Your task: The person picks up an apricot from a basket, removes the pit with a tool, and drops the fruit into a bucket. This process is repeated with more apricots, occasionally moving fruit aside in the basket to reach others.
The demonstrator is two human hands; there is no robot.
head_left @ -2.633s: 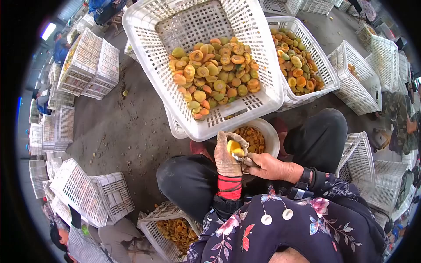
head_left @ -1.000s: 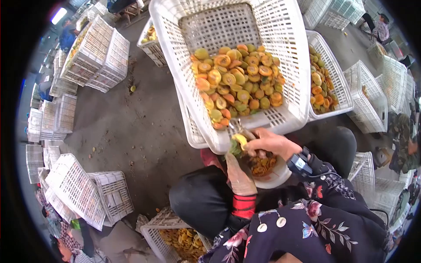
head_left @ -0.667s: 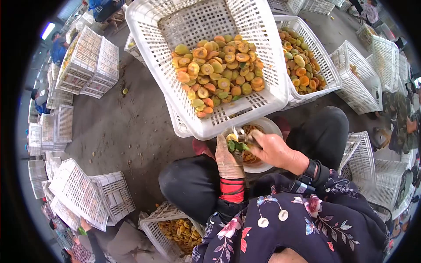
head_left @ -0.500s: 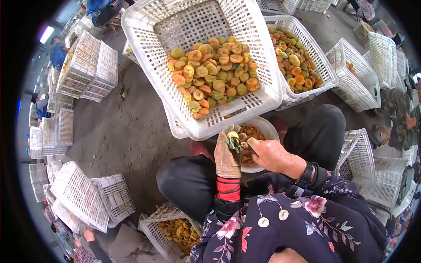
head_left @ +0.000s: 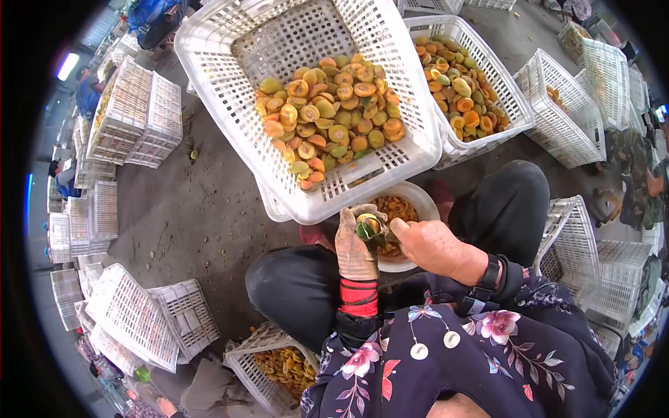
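Observation:
In a dirty, pale glove, my left hand (head_left: 357, 244) holds a yellow-green fruit (head_left: 369, 224) with a green leaf against it. My bare right hand (head_left: 435, 247) is closed just to the right of the fruit; what its fingers hold is too small to make out. Beneath both hands, a white bowl (head_left: 426, 202) contains orange fruit pieces. Beyond them, a large white basket (head_left: 411, 157) holds many halved fruits (head_left: 327, 115) and tilts toward me.
Another white basket (head_left: 519, 115) of fruit stands behind at the right. A basket (head_left: 254, 373) of orange pieces is by my left knee. Stacked crates (head_left: 132, 313) stand at the left, more crates (head_left: 568, 118) at the right. Other people sit around the edges.
The view has shifted slightly, so the baskets appear a little further left and up. The fruit in my left hand has turned, and its cut face shows more.

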